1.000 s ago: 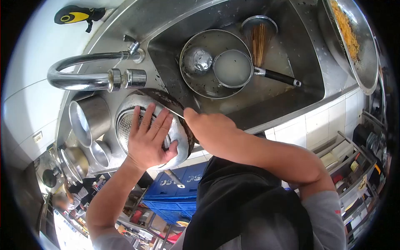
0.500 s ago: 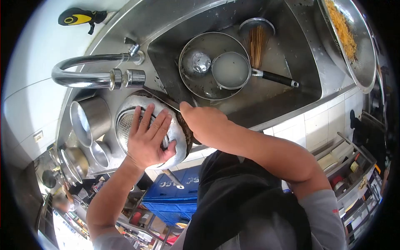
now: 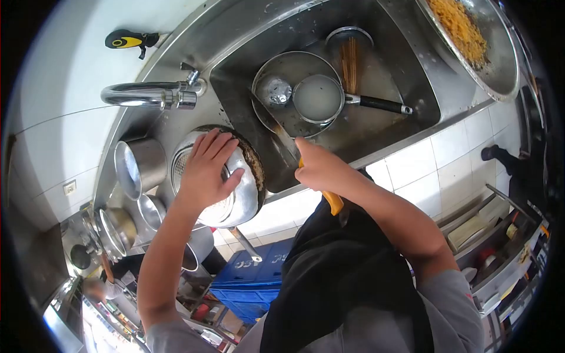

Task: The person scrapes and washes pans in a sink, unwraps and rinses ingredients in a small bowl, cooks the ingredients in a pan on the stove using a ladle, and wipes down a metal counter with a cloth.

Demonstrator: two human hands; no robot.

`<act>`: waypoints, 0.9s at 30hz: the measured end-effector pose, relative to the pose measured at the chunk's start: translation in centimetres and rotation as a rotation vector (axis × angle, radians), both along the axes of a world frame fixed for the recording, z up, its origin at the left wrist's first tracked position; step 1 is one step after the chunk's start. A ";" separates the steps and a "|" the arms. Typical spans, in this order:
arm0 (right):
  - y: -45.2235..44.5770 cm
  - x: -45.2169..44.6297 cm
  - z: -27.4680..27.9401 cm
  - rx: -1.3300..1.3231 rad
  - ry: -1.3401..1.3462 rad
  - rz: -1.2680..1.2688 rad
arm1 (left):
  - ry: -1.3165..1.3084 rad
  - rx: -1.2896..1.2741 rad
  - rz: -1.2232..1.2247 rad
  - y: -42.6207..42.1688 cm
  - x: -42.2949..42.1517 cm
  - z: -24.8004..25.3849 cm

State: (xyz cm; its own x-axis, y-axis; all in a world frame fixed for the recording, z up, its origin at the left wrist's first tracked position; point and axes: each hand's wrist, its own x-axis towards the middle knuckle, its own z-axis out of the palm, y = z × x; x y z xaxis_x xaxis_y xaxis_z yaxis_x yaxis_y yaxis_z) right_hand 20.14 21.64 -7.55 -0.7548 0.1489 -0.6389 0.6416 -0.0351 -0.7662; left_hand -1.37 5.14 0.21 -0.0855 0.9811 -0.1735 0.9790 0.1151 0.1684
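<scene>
My left hand (image 3: 209, 167) lies with spread fingers on an upturned metal pan (image 3: 250, 191), whose rim is crusted brown and black. The pan rests on the steel counter beside the sink. My right hand (image 3: 321, 167) grips the orange handle of a knife (image 3: 285, 140); its blade points up and left over the sink's near left part. In the sink (image 3: 406, 65) stands a large round pan (image 3: 265, 66) holding a shiny metal bowl (image 3: 276, 89) and a black-handled saucepan (image 3: 318, 99) of cloudy liquid. A bundle of thin sticks (image 3: 349, 62) is beside it.
A chrome faucet (image 3: 138, 94) arches over the counter at the left. Below it stand a steel pot (image 3: 141, 167) and smaller pots. A bowl of orange shreds (image 3: 459, 29) sits at the upper right. Blue crates (image 3: 250, 267) are below the counter. Another person (image 3: 112, 288) is at the lower left.
My right hand has moved right and down, lifting the knife off the pan's edge and over the sink. My left hand stays on the pan. The head view has shifted.
</scene>
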 end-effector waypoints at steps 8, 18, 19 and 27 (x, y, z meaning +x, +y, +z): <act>0.8 1.9 -0.2 -0.093 0.013 -0.148 | -0.030 -0.141 -0.216 0.6 0.8 -0.4; 1.0 1.8 -1.1 -0.143 0.055 -0.257 | -0.152 0.285 1.362 -11.6 -2.9 -5.0; 1.1 1.6 -1.6 -0.134 0.052 -0.253 | -0.096 0.301 1.294 -10.5 -1.6 -4.3; 1.2 0.8 -3.0 -0.255 -0.013 -0.218 | -0.372 0.307 0.720 -7.6 2.1 -3.0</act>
State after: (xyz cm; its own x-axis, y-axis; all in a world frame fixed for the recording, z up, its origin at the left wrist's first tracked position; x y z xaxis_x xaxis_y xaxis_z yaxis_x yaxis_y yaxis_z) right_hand 20.93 22.84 -10.52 -0.7140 0.1396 -0.6861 0.6080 -0.3624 -0.7065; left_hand 0.69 -2.47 -2.82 -0.6943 0.7179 -0.0505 0.5601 0.5830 0.5886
